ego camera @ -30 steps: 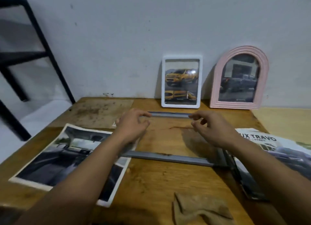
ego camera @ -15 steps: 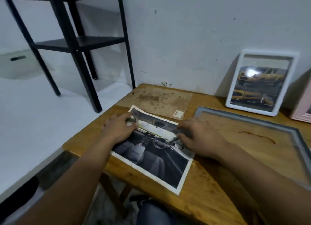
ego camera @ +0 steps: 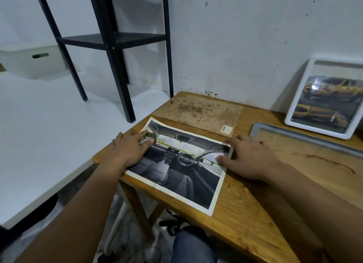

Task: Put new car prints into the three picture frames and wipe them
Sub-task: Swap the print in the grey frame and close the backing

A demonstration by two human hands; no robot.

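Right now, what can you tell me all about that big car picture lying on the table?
The car print is a paper sheet with a white border, showing a dark car interior: seats, steering wheel, windscreen. It lies flat on the wooden table, near its left edge, turned at an angle. The left hand rests on its far left corner, and the right hand touches its right edge. One corner by the right fingers curls up slightly.

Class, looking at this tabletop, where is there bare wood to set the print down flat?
Bare wood lies inside the grey frame, and along the near table edge right of the print. The far left corner is crowded: the backing board, print and both hands.
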